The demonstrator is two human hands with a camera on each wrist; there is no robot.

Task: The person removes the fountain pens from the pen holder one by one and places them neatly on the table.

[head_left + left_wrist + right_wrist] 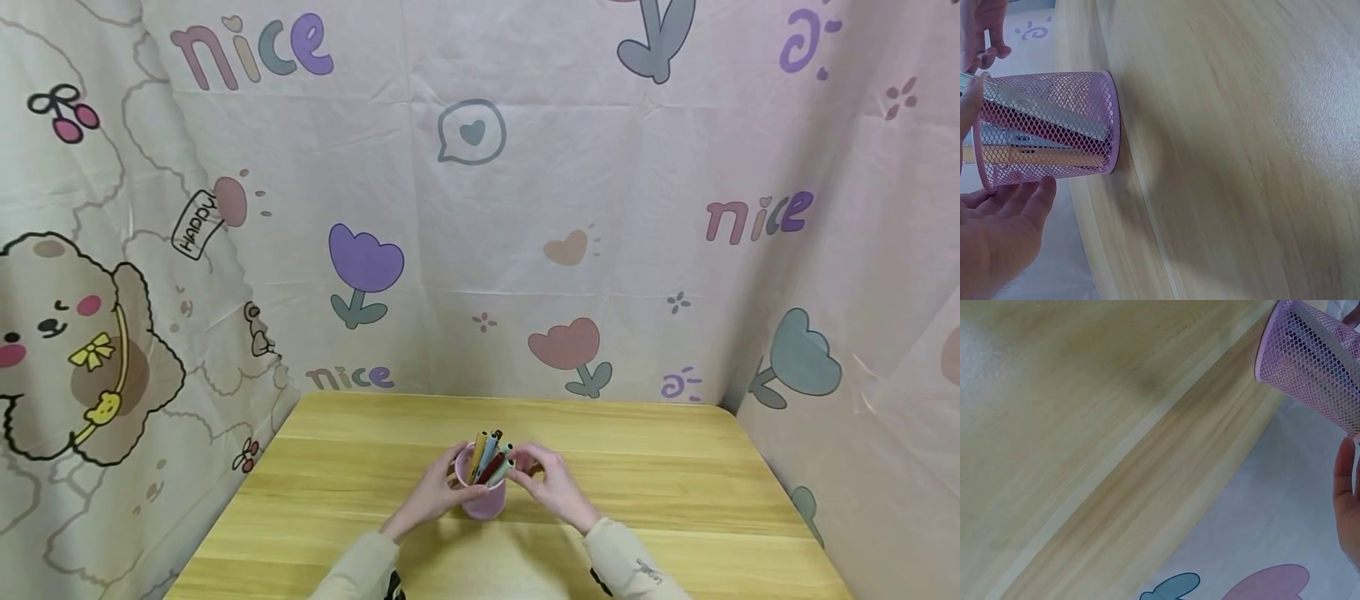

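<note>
The left grip [438,489] is holding a pink round mesh cup [484,505] on the wooden tabletop [652,533]; slim multicoloured pens [491,467] are already standing inside. Whether the right grip [551,483] is adjusting one, I cannot tell.

Cream sleeves [358,562]; small grey motif [647,571] on right; black patches [394,587] near cuffs.

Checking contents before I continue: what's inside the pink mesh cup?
The pink mesh cup holds a yellow pen, a light blue pen, a dark red pen and a pale green pen, among others. Overlap and mesh obscure the lower ends, so the exact count is unclear.
</note>
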